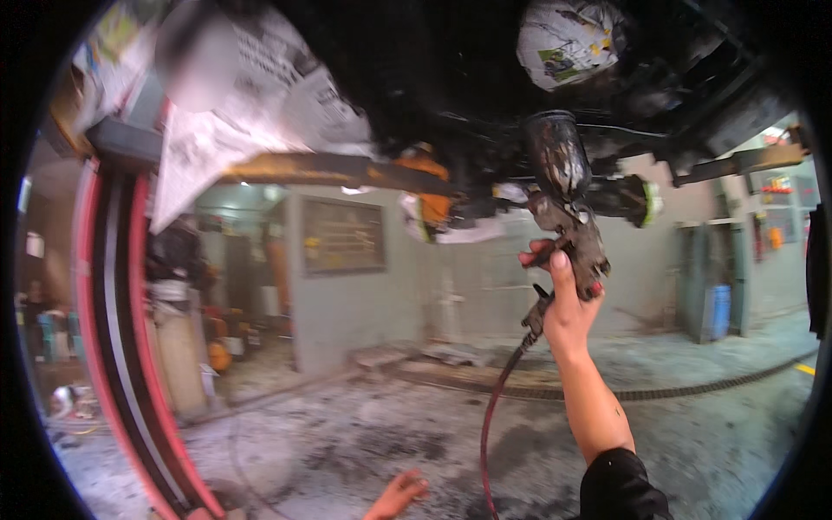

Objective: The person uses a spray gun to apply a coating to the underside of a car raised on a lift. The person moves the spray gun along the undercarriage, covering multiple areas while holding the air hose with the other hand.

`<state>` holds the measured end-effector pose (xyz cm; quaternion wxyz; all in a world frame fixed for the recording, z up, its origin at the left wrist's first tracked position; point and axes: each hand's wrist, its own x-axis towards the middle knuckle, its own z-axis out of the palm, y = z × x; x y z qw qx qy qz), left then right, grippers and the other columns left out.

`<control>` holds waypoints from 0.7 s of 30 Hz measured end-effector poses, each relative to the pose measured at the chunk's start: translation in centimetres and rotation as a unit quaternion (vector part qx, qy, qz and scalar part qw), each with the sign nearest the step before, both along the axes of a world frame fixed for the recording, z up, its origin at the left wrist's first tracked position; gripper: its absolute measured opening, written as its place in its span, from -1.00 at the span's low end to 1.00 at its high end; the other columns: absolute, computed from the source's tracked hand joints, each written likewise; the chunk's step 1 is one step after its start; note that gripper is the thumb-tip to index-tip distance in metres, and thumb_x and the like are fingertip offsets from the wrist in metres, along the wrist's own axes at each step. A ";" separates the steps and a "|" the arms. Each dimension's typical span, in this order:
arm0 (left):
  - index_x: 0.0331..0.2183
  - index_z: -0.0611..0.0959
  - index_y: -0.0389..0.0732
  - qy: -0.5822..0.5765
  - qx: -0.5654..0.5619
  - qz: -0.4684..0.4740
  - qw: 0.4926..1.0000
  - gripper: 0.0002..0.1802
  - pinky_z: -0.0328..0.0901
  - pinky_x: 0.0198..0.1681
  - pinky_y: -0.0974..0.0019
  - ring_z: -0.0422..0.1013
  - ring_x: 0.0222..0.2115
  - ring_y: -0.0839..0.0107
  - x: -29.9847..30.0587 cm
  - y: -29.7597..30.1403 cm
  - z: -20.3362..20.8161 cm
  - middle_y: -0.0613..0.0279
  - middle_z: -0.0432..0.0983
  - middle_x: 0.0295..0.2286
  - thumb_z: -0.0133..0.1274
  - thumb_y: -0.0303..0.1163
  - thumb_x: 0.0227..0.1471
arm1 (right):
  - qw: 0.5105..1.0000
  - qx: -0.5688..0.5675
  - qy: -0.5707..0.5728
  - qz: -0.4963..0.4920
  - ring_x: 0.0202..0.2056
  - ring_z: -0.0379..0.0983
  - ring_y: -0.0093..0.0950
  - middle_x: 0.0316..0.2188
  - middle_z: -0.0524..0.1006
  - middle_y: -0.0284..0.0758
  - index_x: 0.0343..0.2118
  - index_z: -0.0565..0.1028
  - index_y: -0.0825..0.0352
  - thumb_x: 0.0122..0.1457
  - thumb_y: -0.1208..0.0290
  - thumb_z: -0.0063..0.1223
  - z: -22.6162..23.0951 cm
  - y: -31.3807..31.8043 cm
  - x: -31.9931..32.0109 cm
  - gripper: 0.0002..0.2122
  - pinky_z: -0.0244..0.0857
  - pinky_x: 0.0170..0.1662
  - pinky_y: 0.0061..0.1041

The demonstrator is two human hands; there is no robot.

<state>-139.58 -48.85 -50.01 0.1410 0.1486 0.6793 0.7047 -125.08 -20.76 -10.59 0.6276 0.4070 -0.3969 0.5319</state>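
My right hand [568, 290] is raised and wrapped round the grip of a dirty spray gun [572, 234]. A black-stained paint cup [559, 156] sits on top of the gun, just under the dark vehicle underbody [425, 78]. From the grip's lower end a dark red hose [490, 416] hangs down past the lower edge. Low in the picture, my left hand [401, 494] is away from the gun, with its fingers loosely bent and nothing visible in them. Newspaper [269, 104] covers part of the vehicle at the upper left, and more paper wraps a round part [568, 43] above the gun.
A red lift post [113, 329] stands at the left, with a yellowish lift arm [321, 167] reaching under the vehicle. A floor grate [641, 394] crosses the concrete floor behind my right forearm. A blue cylinder [721, 312] stands by the far wall at the right.
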 end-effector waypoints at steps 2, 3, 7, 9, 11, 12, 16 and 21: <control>0.25 0.28 -0.15 -0.019 -0.020 0.050 0.998 -0.31 0.41 -0.05 0.14 0.51 -0.08 0.21 0.2 -0.5 -0.6 0.09 0.50 0.03 0.11 -0.11 0.22 | 0.994 0.010 0.029 0.101 -0.29 0.57 -0.39 -0.27 0.59 -0.23 -0.07 0.48 0.50 0.33 0.36 0.02 1.3 0.5 -0.6 -0.72 0.43 -0.11 -0.33; 0.21 0.34 -0.10 -0.016 -0.015 0.080 0.997 -0.37 0.44 -0.13 0.14 0.52 -0.12 0.21 0.7 -0.8 -1.0 0.08 0.51 0.00 0.11 -0.10 0.21 | 0.987 0.010 0.038 0.154 -0.28 0.55 -0.42 -0.27 0.58 -0.25 -0.10 0.49 0.50 0.32 0.40 0.02 1.8 0.7 -0.7 -0.76 0.42 -0.12 -0.37; 0.25 0.30 0.02 -0.010 -0.009 0.144 0.989 -0.37 0.47 -0.15 0.05 0.50 -0.08 0.12 3.5 -2.3 0.7 0.10 0.46 0.07 0.06 -0.07 0.23 | 0.936 0.014 0.050 0.349 -0.27 0.55 -0.45 -0.27 0.58 -0.26 -0.12 0.51 0.49 0.32 0.43 0.04 4.5 1.4 0.0 -0.79 0.43 -0.11 -0.43; 0.29 0.25 0.01 -0.008 -0.083 0.191 0.978 -0.34 0.45 -0.08 0.03 0.51 -0.07 0.12 5.3 -2.2 3.1 0.11 0.43 0.10 -0.01 -0.01 0.26 | 0.907 0.016 0.046 0.417 -0.27 0.55 -0.48 -0.28 0.59 -0.26 -0.13 0.51 0.49 0.31 0.44 0.05 5.9 1.5 0.4 -0.80 0.42 -0.11 -0.45; 0.29 0.24 0.01 0.028 -0.111 0.208 0.971 -0.34 0.44 -0.03 0.02 0.50 -0.05 0.11 8.0 -1.5 4.7 0.12 0.41 0.12 -0.05 0.01 0.28 | 0.876 0.000 0.063 0.477 -0.29 0.54 -0.53 -0.27 0.59 -0.30 -0.17 0.53 0.47 0.32 0.42 0.07 6.9 1.7 0.6 -0.81 0.42 -0.14 -0.49; 0.31 0.22 0.04 -0.002 -0.126 0.215 0.968 -0.31 0.34 0.10 0.01 0.46 0.04 0.10 8.5 -1.0 6.2 0.12 0.39 0.14 -0.08 0.06 0.27 | 0.864 -0.005 0.069 0.498 -0.29 0.54 -0.54 -0.27 0.59 -0.31 -0.18 0.54 0.47 0.32 0.41 0.07 7.4 1.9 0.6 -0.81 0.42 -0.15 -0.49; 0.32 0.19 -0.14 -0.016 -0.185 0.237 0.953 -0.24 0.35 0.08 0.12 0.47 0.02 0.26 12.6 -0.7 11.1 0.21 0.44 0.10 0.04 -0.04 0.26 | 0.823 -0.029 0.060 0.564 -0.30 0.52 -0.57 -0.31 0.60 -0.34 -0.21 0.55 0.44 0.33 0.40 0.06 8.3 3.4 0.1 -0.82 0.40 -0.16 -0.53; 0.31 0.20 -0.07 -0.044 -0.223 0.326 0.918 -0.29 0.35 0.05 0.15 0.39 0.09 0.33 15.5 0.4 13.9 0.25 0.43 0.13 0.02 -0.05 0.28 | 0.807 -0.057 0.082 0.582 -0.30 0.51 -0.57 -0.33 0.60 -0.35 -0.22 0.56 0.43 0.33 0.43 0.05 8.3 6.1 -1.3 -0.85 0.38 -0.16 -0.55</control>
